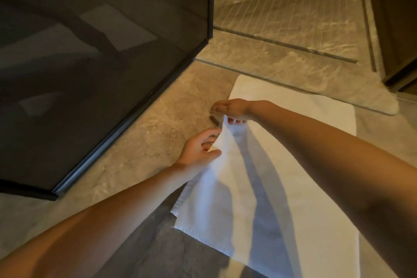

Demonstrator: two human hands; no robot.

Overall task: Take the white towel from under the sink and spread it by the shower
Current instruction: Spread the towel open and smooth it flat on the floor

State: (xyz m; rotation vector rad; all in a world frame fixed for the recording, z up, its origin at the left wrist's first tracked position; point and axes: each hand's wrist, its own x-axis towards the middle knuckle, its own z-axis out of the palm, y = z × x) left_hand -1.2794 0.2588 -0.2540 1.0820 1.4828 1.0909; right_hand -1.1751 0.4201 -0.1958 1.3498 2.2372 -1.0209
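Note:
A white towel (pixel 304 187) lies mostly flat on the stone floor in front of the shower, its far end near the threshold. Its left edge is lifted off the floor. My left hand (pixel 199 150) pinches that raised edge between thumb and fingers. My right hand (pixel 232 110) reaches across from the right and grips the same edge a little farther away, fingers curled down onto the cloth. Both forearms cast shadows over the towel.
The dark tinted glass shower door (pixel 101 63) with a black frame stands open at the left. The shower threshold (pixel 282 70) and ribbed shower floor (pixel 293 7) lie beyond the towel. A dark wall or cabinet (pixel 399 40) is at the right.

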